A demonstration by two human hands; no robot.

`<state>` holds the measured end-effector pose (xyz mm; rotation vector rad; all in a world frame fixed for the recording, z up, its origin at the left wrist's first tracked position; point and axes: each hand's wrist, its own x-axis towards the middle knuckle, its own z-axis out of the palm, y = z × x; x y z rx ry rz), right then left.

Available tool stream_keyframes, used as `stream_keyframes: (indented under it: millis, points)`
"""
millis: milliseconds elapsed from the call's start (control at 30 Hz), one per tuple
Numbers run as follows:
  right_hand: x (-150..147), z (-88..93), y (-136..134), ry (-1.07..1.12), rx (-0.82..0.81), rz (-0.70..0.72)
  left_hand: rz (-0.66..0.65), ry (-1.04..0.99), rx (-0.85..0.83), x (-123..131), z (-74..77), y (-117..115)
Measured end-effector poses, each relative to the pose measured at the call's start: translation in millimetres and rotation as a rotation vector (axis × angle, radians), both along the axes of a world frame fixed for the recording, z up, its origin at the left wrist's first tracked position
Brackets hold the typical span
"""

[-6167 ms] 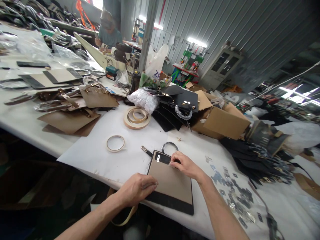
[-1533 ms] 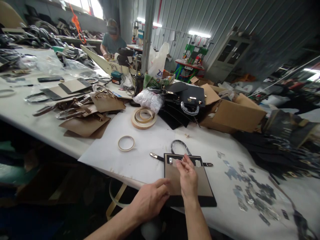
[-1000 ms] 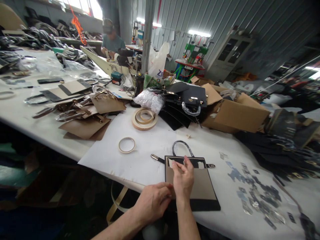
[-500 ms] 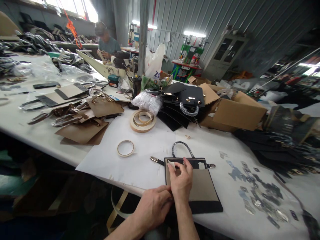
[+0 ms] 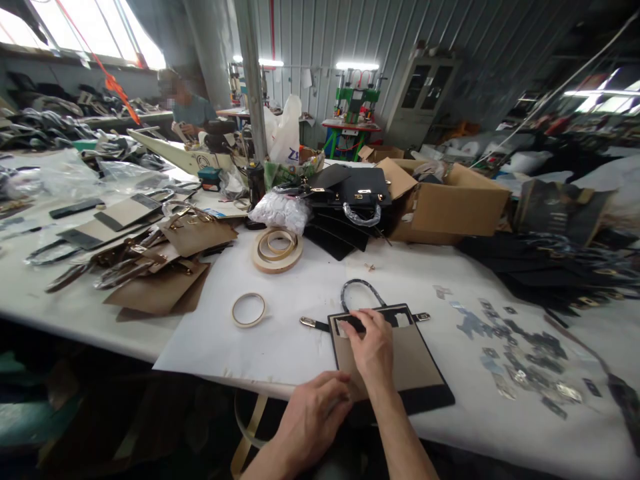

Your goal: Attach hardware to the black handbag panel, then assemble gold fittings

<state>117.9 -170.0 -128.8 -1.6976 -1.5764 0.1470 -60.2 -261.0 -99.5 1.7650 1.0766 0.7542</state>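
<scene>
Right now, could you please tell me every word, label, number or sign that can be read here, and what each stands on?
"Z", in blue on the white plastic bag; the character after it is unclear.
Dark tote at the right: pale marks, too blurred to read.
Pale sheet on the back wall: too small to read.
No other text can be made out.

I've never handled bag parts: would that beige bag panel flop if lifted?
The bag panel is probably stiff, lying flat with straight edges. It looks thin, so likely light. Its handle forms a smooth arch, perhaps springy.
</scene>
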Motion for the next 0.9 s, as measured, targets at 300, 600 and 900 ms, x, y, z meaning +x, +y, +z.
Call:
stream_keyframes:
  millis: [300, 600, 900]
  points:
    - [18.4, -12.0, -4.0, 0.068, 0.033, 0.136, 0.540, -0.307, -0.257, -97.4, 1.3, -16.9]
    - [44.5, -54.2, 13.0, 0.103, 0.079, 0.301, 0.732, 0.097, -0.073, -199.0, 13.2, -60.1]
    - [41.0, -54.0, 8.6, 0.101, 0.114, 0.243, 0.935, -0.076, -0.062, -175.9, -30.7, -36.0]
